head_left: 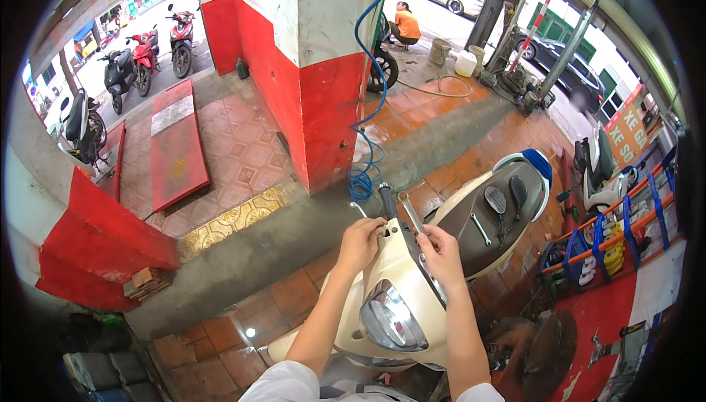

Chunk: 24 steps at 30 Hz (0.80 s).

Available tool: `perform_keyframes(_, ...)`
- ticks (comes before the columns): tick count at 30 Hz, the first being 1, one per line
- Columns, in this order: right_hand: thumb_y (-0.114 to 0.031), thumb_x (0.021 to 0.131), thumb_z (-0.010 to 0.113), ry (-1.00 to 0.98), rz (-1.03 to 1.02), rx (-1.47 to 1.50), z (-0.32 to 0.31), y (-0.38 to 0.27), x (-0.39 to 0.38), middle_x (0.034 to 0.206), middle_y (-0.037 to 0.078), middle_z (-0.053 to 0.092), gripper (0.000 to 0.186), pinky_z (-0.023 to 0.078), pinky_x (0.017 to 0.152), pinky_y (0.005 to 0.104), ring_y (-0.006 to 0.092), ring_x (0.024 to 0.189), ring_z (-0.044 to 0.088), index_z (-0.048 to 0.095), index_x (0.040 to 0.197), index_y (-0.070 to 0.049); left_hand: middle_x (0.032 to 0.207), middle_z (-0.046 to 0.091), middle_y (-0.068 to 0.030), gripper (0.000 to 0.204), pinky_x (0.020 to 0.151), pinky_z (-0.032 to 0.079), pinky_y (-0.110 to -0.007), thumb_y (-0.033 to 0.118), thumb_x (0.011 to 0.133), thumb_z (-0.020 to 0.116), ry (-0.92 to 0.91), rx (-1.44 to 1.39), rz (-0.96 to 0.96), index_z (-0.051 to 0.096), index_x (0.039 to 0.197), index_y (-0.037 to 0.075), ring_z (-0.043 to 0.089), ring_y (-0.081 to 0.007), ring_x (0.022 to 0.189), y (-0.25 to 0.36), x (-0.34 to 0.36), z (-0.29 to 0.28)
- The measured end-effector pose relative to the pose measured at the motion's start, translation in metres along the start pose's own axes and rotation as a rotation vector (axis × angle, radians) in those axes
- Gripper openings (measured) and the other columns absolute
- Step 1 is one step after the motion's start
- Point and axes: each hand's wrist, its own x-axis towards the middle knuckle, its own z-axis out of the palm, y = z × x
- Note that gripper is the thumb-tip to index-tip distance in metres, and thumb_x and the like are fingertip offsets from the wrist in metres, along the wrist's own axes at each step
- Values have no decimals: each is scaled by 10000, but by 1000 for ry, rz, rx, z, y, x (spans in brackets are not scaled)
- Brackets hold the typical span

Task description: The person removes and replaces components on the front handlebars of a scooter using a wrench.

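A cream scooter point(346, 295) with a headlight point(391, 316) stands below me. My left hand point(360, 244) is closed at the handlebar cover, beside a dark hole, its fingertips pinching something too small to make out. A silver lever point(358, 209) and a black grip point(386, 200) lie just beyond. My right hand point(440, 249) holds a combination spanner point(410, 213) upright, just right of my left hand. On the dark seat point(471, 247) lie two detached mirrors point(495, 197) and a second spanner point(479, 227).
A red-and-white pillar point(326, 115) and coiled blue hose point(365, 181) stand ahead. A red ramp point(177, 152) and parked scooters point(182, 40) are at left. A person in orange point(406, 27) squats outside. An orange rack with blue straps point(610, 240) borders the right.
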Motion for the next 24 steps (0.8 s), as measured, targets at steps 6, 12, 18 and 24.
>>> perform_keyframes(6,-84,963,590,50,-3,17,-8,33,3,741,-29,621,191,366,535,202,6,620,471,658,1094,37,906,672,-151,174,741,513,-367,-17,856,634,14,32,88,704,1011,17,644,-321,843,-10,-4,8)
perform_keyframes(12,-89,964,593,12,79,-13,-9,26,2,705,-58,578,176,310,512,200,-8,598,406,665,1074,29,964,643,-146,201,762,516,-347,-74,846,612,-81,-39,-60,695,1016,-4,639,-312,863,-5,-6,2)
perform_keyframes(18,-94,969,590,-30,53,2,-7,33,3,692,-64,560,173,303,512,201,-4,599,386,667,1072,23,973,631,-146,223,763,518,-362,-95,834,593,-153,-48,5,692,1012,-3,640,-316,866,-13,4,-4)
perform_keyframes(24,-101,974,584,-61,86,-87,-6,20,0,686,-50,573,179,323,512,212,3,600,403,672,1075,18,1017,623,-96,423,800,507,-394,-103,694,604,-99,156,1,679,1075,65,601,-292,959,-2,-6,8)
